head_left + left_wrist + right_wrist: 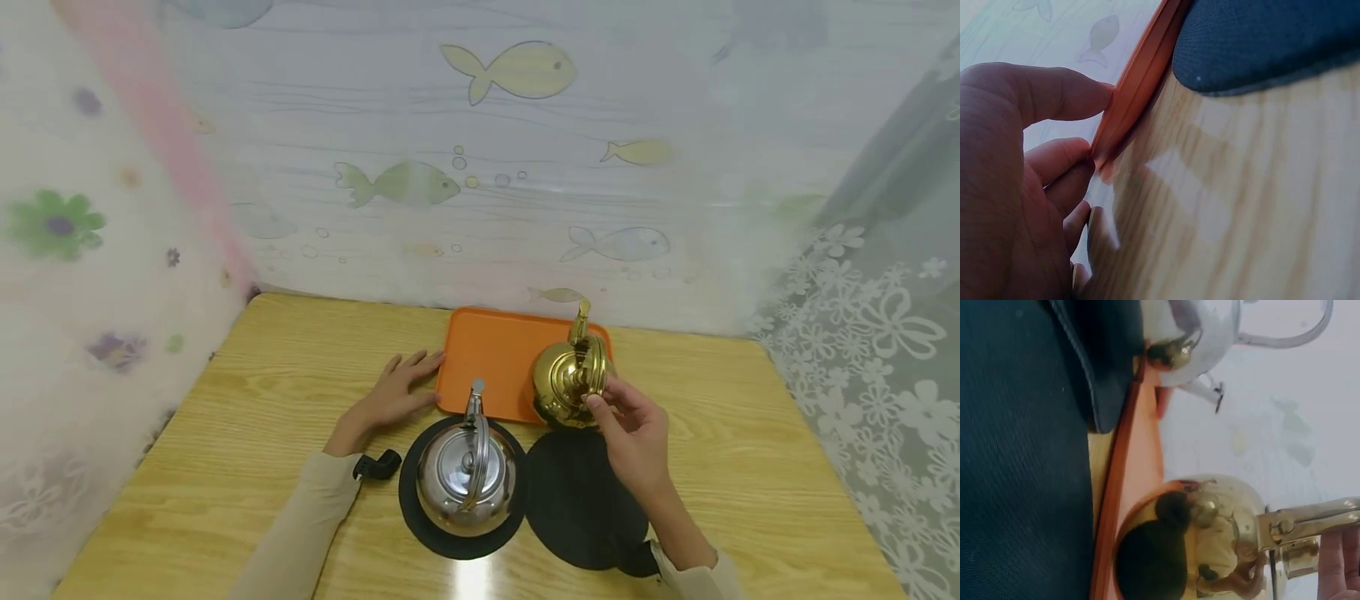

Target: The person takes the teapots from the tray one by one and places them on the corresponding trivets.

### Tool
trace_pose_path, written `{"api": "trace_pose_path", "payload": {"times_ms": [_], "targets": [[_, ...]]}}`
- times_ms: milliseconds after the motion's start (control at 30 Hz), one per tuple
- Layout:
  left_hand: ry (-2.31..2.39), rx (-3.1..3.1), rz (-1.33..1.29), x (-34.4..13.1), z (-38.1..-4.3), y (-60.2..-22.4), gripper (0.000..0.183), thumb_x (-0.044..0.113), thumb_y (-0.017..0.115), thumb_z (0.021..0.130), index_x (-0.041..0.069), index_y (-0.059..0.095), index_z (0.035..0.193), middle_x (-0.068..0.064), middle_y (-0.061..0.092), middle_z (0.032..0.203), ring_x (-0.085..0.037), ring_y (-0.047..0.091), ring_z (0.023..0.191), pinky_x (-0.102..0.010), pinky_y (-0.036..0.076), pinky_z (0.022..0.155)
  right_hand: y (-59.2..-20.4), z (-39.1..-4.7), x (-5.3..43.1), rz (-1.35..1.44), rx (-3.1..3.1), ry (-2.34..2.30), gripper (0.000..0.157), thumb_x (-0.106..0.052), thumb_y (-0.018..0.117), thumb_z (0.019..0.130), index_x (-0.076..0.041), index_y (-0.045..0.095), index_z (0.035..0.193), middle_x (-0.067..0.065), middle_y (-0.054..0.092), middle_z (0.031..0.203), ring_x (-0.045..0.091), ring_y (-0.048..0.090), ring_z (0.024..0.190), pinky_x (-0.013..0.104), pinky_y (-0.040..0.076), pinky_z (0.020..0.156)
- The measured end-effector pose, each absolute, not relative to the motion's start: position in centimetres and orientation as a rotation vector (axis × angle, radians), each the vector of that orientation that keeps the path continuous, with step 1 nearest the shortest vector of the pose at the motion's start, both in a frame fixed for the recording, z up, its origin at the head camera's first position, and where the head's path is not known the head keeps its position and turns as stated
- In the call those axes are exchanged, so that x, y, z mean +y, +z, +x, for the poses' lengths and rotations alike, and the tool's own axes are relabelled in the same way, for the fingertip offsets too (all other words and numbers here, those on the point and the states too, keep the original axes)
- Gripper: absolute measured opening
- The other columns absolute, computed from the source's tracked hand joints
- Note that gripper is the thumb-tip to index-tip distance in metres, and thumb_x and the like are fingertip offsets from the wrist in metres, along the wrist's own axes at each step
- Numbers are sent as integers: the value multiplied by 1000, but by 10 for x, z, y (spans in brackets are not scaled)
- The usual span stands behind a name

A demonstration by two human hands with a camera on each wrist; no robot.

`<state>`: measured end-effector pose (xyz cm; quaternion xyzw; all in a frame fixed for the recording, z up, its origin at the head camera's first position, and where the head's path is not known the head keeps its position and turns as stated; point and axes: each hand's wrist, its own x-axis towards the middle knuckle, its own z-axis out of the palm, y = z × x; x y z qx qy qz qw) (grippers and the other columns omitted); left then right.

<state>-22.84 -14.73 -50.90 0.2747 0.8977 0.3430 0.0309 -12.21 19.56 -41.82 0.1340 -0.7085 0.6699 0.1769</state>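
A shiny gold kettle (564, 379) is at the right part of the orange tray (487, 358), its spout toward the wall. My right hand (633, 425) grips its handle from the right; in the right wrist view the fingers (1339, 559) are under the gold handle (1310, 523). Whether the kettle's base touches the tray is unclear. My left hand (392, 396) lies at the tray's left side with fingers spread. In the left wrist view, its thumb and a fingertip touch the tray's rim (1138, 87).
A silver kettle (468, 479) stands on a round black mat (420, 529), in front of the tray. A second black mat (577, 508) lies to its right, between that kettle and my right forearm. A fish-patterned wall covering (405, 250) rises behind the wooden table (720, 433).
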Motion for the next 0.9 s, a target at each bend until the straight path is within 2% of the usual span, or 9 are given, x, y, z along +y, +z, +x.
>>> {"api": "trace_pose_path", "payload": {"times_ms": [233, 467, 633, 900], "targets": [[1043, 2764, 825, -148, -226, -514, 67, 35, 59, 89, 15, 32, 147, -3, 31, 150, -30, 18, 141, -51, -3, 112, -412, -98, 199, 417, -2017, 1938, 24, 12, 57, 85, 18, 58, 108, -3, 67, 87, 10, 65, 81, 23, 54, 71], [1052, 2779, 823, -147, -230, -512, 67, 34, 60, 89, 14, 32, 146, -3, 31, 150, -29, 18, 141, -50, -5, 112, -400, -78, 208, 571, -1952, 1965, 25, 19, 52, 84, 22, 55, 109, 7, 67, 89, 14, 65, 82, 22, 54, 69], [1040, 2775, 820, -147, -230, -511, 68, 34, 60, 89, 14, 31, 147, -3, 30, 151, -29, 17, 141, -50, -4, 112, -392, -60, 208, 439, -2067, 1964, 23, 17, 53, 84, 21, 56, 106, -1, 67, 86, 9, 64, 80, 21, 53, 67], [1063, 2773, 826, -148, -229, -510, 67, 33, 60, 88, 12, 32, 146, -4, 31, 150, -30, 18, 141, -51, -4, 112, -390, -38, 204, 304, -2157, 1966, 23, 16, 54, 84, 23, 54, 107, -6, 67, 87, 8, 64, 81, 22, 53, 70]]}}
